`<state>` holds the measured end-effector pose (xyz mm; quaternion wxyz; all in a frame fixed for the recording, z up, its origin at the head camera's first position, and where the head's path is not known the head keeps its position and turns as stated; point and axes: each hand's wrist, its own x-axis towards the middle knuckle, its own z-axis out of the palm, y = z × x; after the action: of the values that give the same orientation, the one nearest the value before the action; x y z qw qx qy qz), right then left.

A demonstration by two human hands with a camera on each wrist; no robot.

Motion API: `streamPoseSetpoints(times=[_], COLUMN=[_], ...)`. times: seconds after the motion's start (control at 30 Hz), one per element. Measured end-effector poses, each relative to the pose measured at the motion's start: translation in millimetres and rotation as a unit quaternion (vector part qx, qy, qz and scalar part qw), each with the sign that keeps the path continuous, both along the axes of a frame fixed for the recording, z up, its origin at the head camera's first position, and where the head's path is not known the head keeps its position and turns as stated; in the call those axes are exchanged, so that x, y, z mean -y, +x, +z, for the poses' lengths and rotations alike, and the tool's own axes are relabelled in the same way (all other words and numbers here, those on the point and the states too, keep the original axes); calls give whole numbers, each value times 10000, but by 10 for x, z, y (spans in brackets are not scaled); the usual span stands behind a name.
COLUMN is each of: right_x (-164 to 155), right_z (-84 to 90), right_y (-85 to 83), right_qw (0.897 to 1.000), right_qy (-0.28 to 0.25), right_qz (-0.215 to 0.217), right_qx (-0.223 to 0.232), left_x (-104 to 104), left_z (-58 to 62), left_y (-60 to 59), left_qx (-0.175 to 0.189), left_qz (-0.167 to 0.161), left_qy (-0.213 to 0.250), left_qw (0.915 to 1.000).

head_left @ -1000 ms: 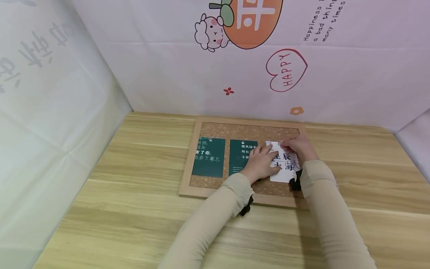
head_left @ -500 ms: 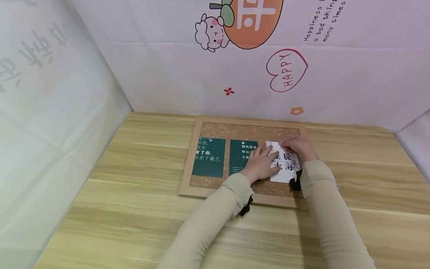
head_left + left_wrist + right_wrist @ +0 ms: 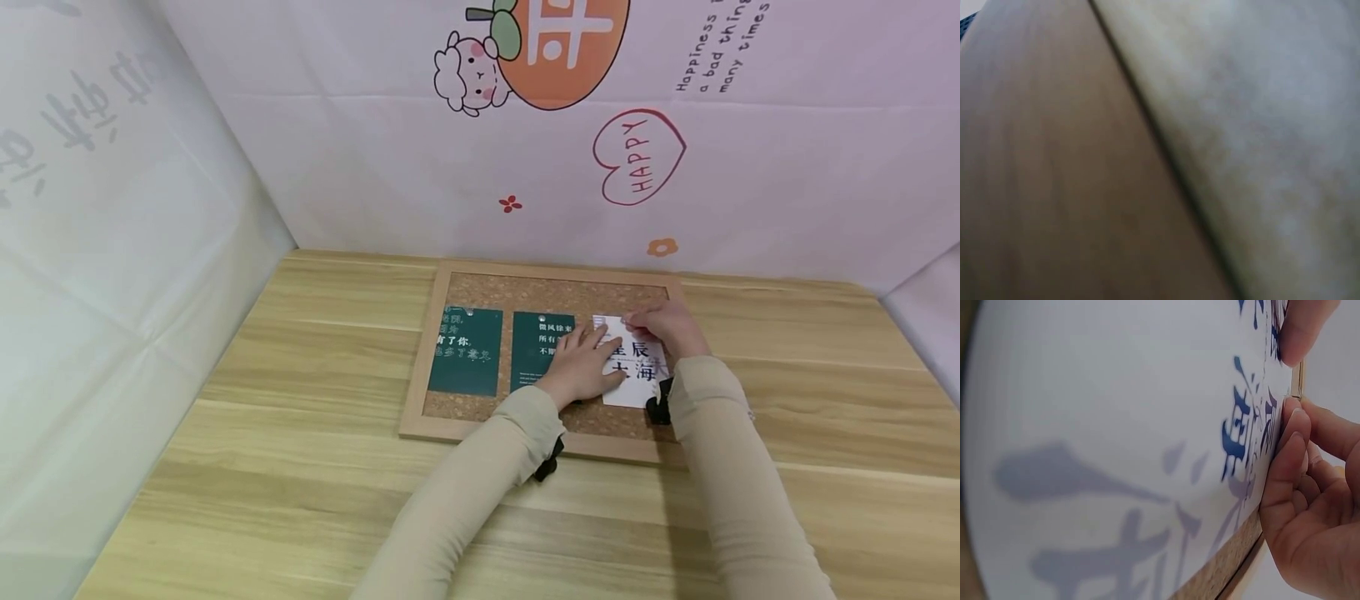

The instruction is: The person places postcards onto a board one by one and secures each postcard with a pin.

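A wood-framed cork board (image 3: 450, 429) lies flat on the table. On its right part lies a white card (image 3: 642, 385) with large dark characters, filling the right wrist view (image 3: 1104, 425). My left hand (image 3: 588, 360) rests flat on the card's left half with straight fingers. My right hand (image 3: 666, 327) sits at the card's top edge with its fingers (image 3: 1290, 447) curled against that edge. What lies under those fingertips is hidden. The left wrist view shows only blurred sleeve and wood.
Two dark green cards (image 3: 467, 350) (image 3: 536, 346) are pinned on the board's left and middle. The wooden table (image 3: 300, 467) stretches left and toward me. Printed white backdrop sheets (image 3: 450, 167) close off the back and left side.
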<state>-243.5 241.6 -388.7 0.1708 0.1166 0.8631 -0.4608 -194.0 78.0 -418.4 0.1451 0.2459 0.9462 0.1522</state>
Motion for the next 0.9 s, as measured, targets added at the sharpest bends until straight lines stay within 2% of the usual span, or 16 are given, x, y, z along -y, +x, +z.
streamPoseSetpoints(times=[0.63, 0.67, 0.9], right_x=[8, 11, 5], right_z=[16, 13, 24], right_y=[-32, -34, -16], right_qw=[9995, 9994, 9993], right_qy=[209, 248, 242], right_qz=[230, 235, 273], right_qx=[11, 0, 16], left_x=[24, 33, 24], left_z=[-2, 41, 30], left_y=[-34, -13, 5], left_qx=[81, 114, 44], left_qz=[-18, -14, -28], left_qy=[117, 102, 107], left_qw=[9999, 9999, 9999])
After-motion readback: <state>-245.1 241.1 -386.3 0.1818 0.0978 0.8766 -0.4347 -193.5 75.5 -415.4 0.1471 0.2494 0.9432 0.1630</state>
